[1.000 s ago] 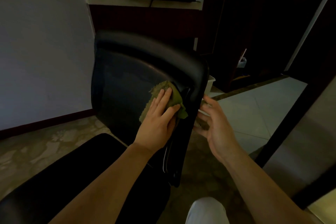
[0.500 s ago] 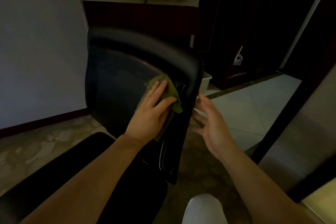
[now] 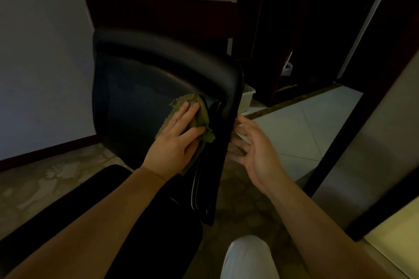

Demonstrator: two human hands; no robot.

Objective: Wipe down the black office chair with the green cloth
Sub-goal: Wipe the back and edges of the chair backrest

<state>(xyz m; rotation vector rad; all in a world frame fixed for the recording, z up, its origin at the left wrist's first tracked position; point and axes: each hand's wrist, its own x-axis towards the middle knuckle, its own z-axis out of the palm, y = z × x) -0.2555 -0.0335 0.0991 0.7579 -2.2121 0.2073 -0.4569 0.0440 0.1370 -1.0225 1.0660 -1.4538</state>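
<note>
The black office chair (image 3: 140, 79) stands in front of me, its backrest upright and its seat at the lower left. The green cloth (image 3: 200, 111) lies flat against the inner face of the backrest near its right edge. My left hand (image 3: 179, 140) presses the cloth onto the backrest with straight fingers. My right hand (image 3: 254, 145) is open beside the backrest's right edge, fingertips touching its outer side and holding nothing.
A pale wall (image 3: 40, 63) is on the left. A white bin (image 3: 247, 97) sits on the floor behind the chair. A dark doorway and door frame (image 3: 340, 142) stand at the right. My knee in white cloth (image 3: 249, 256) is at the bottom.
My left hand slid the cloth slightly up along the backrest's right side. My right hand stayed beside the backrest edge. The view shifted a little.
</note>
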